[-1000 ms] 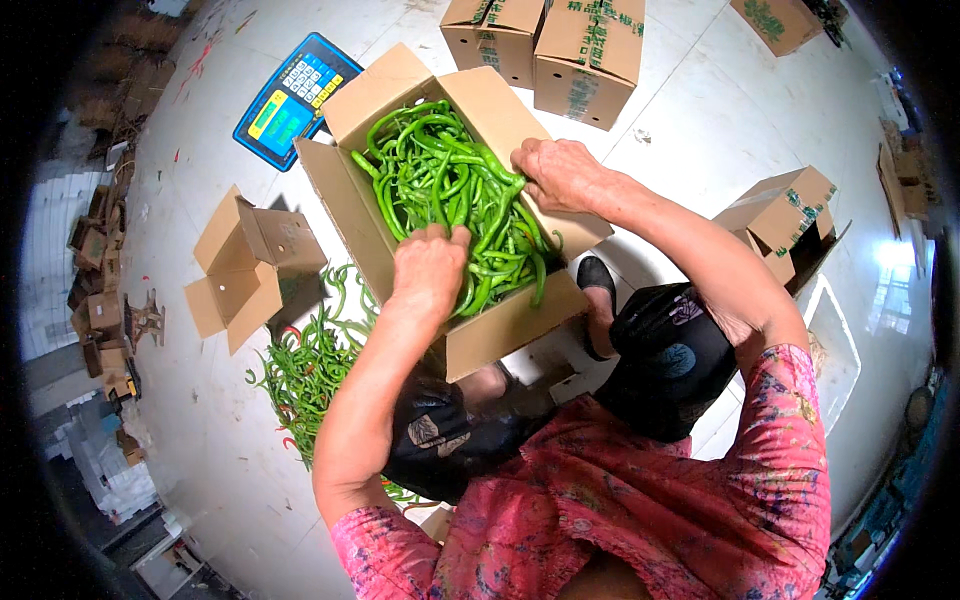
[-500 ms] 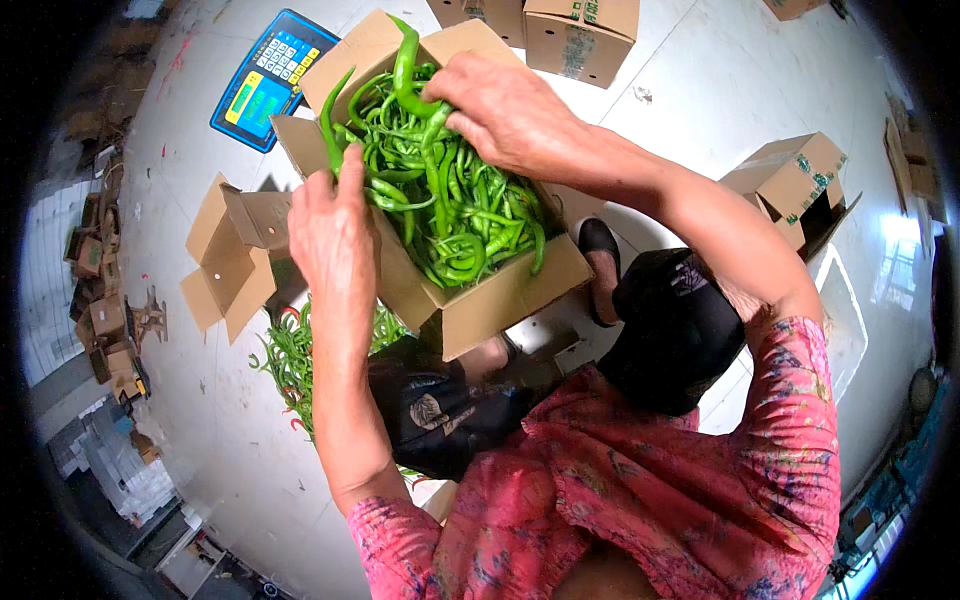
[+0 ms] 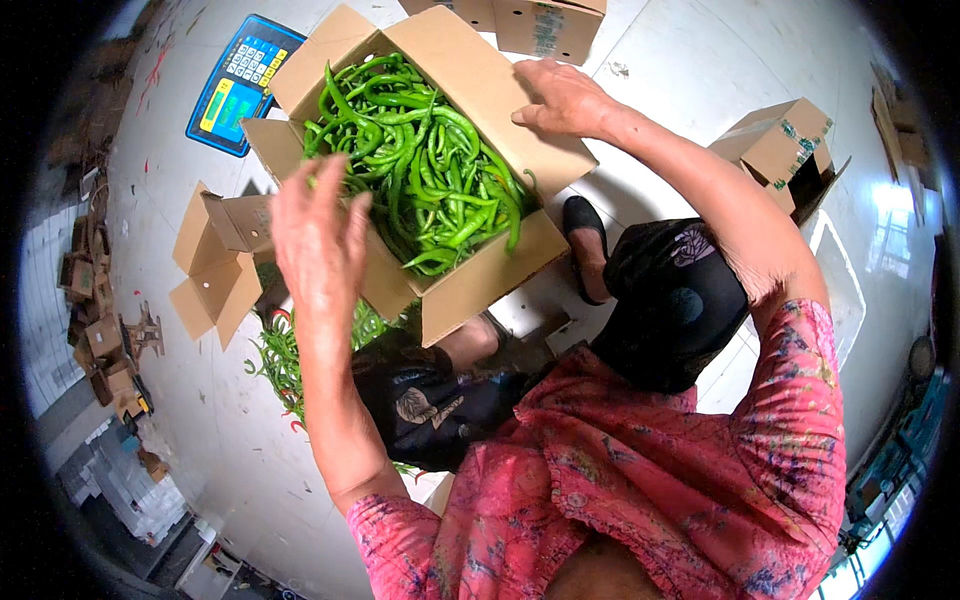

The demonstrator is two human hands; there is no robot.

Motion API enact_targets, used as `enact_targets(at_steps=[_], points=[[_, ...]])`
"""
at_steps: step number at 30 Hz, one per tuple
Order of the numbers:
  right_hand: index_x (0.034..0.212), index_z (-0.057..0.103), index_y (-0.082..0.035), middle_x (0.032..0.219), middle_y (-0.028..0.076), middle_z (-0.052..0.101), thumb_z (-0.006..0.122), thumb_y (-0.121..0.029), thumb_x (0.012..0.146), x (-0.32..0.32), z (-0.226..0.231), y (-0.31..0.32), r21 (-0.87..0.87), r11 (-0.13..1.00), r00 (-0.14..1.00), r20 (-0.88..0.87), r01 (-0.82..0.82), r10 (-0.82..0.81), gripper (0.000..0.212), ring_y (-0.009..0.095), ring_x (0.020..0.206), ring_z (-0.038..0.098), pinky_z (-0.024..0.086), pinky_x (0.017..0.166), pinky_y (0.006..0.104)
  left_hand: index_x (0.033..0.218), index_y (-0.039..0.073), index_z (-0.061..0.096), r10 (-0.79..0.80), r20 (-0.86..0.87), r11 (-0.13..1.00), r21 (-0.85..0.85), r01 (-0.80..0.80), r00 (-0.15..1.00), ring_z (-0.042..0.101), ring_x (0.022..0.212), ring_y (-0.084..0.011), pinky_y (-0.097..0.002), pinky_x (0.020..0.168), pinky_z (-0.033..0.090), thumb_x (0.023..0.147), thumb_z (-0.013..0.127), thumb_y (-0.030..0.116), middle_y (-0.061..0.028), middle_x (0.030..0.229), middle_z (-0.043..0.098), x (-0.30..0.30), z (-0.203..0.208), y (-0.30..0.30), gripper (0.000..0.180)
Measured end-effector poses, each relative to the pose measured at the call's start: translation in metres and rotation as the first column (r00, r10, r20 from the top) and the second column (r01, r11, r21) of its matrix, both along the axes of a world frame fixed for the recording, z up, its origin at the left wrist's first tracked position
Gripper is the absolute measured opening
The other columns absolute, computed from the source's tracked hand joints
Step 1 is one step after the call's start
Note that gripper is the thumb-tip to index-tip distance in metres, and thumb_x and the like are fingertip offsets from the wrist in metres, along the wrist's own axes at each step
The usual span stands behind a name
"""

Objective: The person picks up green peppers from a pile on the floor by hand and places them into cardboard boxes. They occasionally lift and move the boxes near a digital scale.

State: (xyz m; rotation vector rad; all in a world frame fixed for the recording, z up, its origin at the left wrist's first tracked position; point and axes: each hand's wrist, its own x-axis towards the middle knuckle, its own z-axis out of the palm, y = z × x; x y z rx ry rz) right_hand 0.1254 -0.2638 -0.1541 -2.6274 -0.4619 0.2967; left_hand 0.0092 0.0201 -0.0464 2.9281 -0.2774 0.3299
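Note:
Long green chili peppers (image 3: 430,170) fill an open cardboard box (image 3: 500,275) in front of me, with its flaps folded outward. My left hand (image 3: 320,225) is at the box's left side, fingers apart and holding nothing; it partly hides the left flap and the nearest peppers. At the far right, my right hand (image 3: 568,97) is beside the outer edge of the right-hand flap, its thumb and fingers apart with no pepper in them. Its fingertips meet the flap's edge in the picture, but I cannot tell whether they press on it.
A blue scale display with keys (image 3: 240,85) lies beyond the box's left corner. An open carton (image 3: 225,265) stands at left, above a pile of green and red peppers (image 3: 280,365). More cartons stand at the far side (image 3: 550,30) and right (image 3: 780,150).
Both hands have let go of the peppers they were handling. My right hand has moved right to the flap, my left slightly nearer. The peppers now lie flatter inside the box.

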Motion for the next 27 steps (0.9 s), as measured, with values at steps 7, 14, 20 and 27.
enact_targets(at_steps=[7,14,20,27], points=[[0.094,0.067,-0.003,0.076,0.003,0.063,0.082,-0.032,0.072,0.011,-0.018,-0.024,0.449,0.790,0.745,-0.667,0.418,-0.015,0.040,0.013,0.070,0.061,0.049,0.062,0.0252,0.125,-0.007,0.052,0.235,-0.528,0.349,-0.738,-0.577,0.816,0.060,0.099,-0.0235,-0.0359,0.087,0.049,0.080,0.071,0.018,-0.0190,0.115,0.061,0.005,-0.066,0.096,0.055],[0.090,0.068,-0.005,0.059,-0.004,0.053,0.072,-0.029,0.077,0.006,0.018,-0.079,0.305,0.940,0.750,-0.655,0.152,0.092,0.028,0.008,0.053,0.048,0.038,0.045,0.0240,0.102,-0.006,0.065,0.093,-0.457,0.710,-0.593,-0.381,0.885,0.057,0.077,-0.0169,-0.0329,0.073,0.047,0.080,0.060,0.016,-0.0079,0.086,0.066,-0.020,-0.032,0.021,0.031],[0.092,0.069,-0.004,0.078,0.004,0.064,0.070,-0.029,0.074,-0.041,0.063,0.016,0.223,0.973,0.793,-0.602,0.059,0.090,0.030,0.011,0.063,0.055,0.045,0.049,0.0255,0.104,-0.005,0.065,0.089,-0.572,0.383,-0.736,-0.558,0.815,0.062,0.076,-0.0152,-0.0269,0.070,0.051,0.082,0.058,0.008,-0.0101,0.090,0.068,0.000,-0.037,0.094,0.027],[0.101,0.071,-0.002,0.084,0.008,0.070,0.069,-0.028,0.075,-0.019,0.023,-0.042,0.378,0.885,0.760,-0.648,0.271,0.044,0.037,0.015,0.070,0.065,0.049,0.054,0.0280,0.109,0.000,0.065,0.108,-0.437,0.736,-0.569,-0.367,0.893,0.063,0.076,-0.0195,-0.0338,0.073,0.051,0.082,0.060,0.012,-0.0133,0.088,0.070,-0.019,-0.040,0.064,0.030]])
